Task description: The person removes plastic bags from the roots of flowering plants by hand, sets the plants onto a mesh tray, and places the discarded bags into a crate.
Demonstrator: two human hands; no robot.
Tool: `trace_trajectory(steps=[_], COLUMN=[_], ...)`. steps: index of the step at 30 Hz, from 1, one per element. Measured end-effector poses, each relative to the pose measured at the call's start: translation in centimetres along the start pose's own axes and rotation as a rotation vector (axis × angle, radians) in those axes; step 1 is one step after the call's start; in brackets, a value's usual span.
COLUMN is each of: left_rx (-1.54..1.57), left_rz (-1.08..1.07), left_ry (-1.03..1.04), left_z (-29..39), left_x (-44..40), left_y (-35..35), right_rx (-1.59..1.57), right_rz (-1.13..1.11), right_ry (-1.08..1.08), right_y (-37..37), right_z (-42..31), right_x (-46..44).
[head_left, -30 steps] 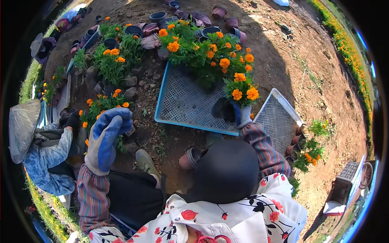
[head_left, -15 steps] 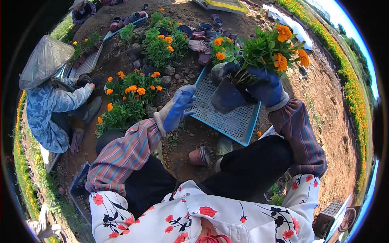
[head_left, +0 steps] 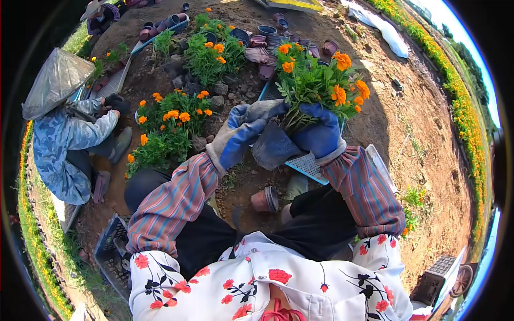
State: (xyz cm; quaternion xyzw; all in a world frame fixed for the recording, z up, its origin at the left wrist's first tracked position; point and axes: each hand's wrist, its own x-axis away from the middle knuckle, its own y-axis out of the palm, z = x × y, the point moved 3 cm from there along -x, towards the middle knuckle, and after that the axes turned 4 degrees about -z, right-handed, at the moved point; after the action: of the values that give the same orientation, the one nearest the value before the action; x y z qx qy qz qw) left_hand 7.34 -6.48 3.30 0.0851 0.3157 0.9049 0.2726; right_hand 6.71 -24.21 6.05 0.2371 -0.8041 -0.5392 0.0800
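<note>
A bunch of orange marigolds [head_left: 316,80] with green leaves is held up in front of me, tilted to the right. Below its stems hangs a dark plant pot [head_left: 274,147], narrower at the bottom. My left hand [head_left: 243,131], in a blue and grey glove, is closed at the pot's upper left edge, fingertips against the stem base. Wrapped round the lower stems is my right hand [head_left: 321,132], also gloved. A blue-edged mesh tray [head_left: 308,167] lies beneath, largely hidden by my hands and the plant.
An overturned reddish pot [head_left: 265,199] lies between my feet. Potted marigolds [head_left: 174,120] stand at the left, with stacked pots [head_left: 265,51] behind. A person in a conical hat [head_left: 69,128] crouches at left. A dark crate [head_left: 113,251] sits by my left side.
My left hand has moved right and up from free space onto the pot. My right hand has brought the marigolds and pot left and slightly lower.
</note>
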Motion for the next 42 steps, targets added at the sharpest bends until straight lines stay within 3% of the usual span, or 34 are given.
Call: trace_trajectory(steps=[2, 6, 8, 12, 15, 17, 21, 23, 24, 26, 27, 29, 31, 33, 34, 37, 42], left_rx=[0.065, 0.128, 0.162, 0.237, 0.215, 0.204, 0.179, 0.175, 0.218, 0.238, 0.241, 0.237, 0.18, 0.094, 0.107, 0.103, 0.017], left_rz=[0.017, 0.084, 0.098, 0.041, 0.031, 0.031, 0.04, 0.031, 0.123, 0.264, 0.267, 0.303, 0.261, 0.053, -0.013, -0.055, -0.029], left_ry=[0.011, -0.008, -0.008, 0.029, -0.005, -0.049, -0.065, -0.044, -0.007, 0.031, 0.033, -0.07, -0.144, -0.235, -0.132, -0.071, -0.029], left_z=[0.4, 0.7, 0.6, 0.5, 0.9, 0.8, 1.1, 1.8, 2.4, 3.3, 3.2, 3.0, 1.5, 0.6, 0.8, 0.9, 0.9], left_x=[0.2, 0.4, 0.3, 0.6, 0.8, 1.0, 1.1, 1.0, 1.1, 1.2, 1.2, 1.1, 0.9, 0.5, 0.4, 0.0, -0.4], left_y=[0.3, 0.0, -0.3, -0.6, -0.7, -0.9, -1.0, -1.4, -1.9, -3.9, -4.3, -5.0, -4.9, -2.6, -0.9, -1.1, -2.4], right_rx=[0.002, -0.105, -0.044, -0.065, -0.057, -0.181, -0.155, -0.051, -0.051, 0.111, 0.112, 0.171, -0.004, -0.088, -0.09, -0.135, 0.025], right_rz=[-0.073, -0.13, 0.073, 0.059, 0.016, -0.116, -0.113, 0.013, 0.013, 0.062, 0.063, 0.102, 0.161, 0.123, 0.129, 0.056, 0.17], right_ry=[-0.081, -0.011, -0.045, -0.052, -0.092, -0.003, 0.017, -0.092, -0.087, -0.347, -0.343, -0.439, -0.373, -0.25, -0.247, -0.17, -0.273], right_y=[0.4, 1.9, 1.0, 0.5, 0.1, -0.1, 0.2, -1.1, -1.9, -3.5, -3.4, -3.2, -1.5, -0.1, -0.2, -0.6, -0.6], right_z=[-0.2, -0.1, -0.3, -0.4, -0.9, -0.9, -1.0, -1.7, -2.1, -4.1, -4.4, -5.5, -5.0, -3.6, -2.9, -1.6, -2.0], right_x=[-0.2, -0.7, -0.8, -0.9, -1.1, -1.0, -1.2, -1.4, -1.6, -1.5, -1.4, -1.5, -1.8, -2.2, -2.3, -2.7, -2.8])
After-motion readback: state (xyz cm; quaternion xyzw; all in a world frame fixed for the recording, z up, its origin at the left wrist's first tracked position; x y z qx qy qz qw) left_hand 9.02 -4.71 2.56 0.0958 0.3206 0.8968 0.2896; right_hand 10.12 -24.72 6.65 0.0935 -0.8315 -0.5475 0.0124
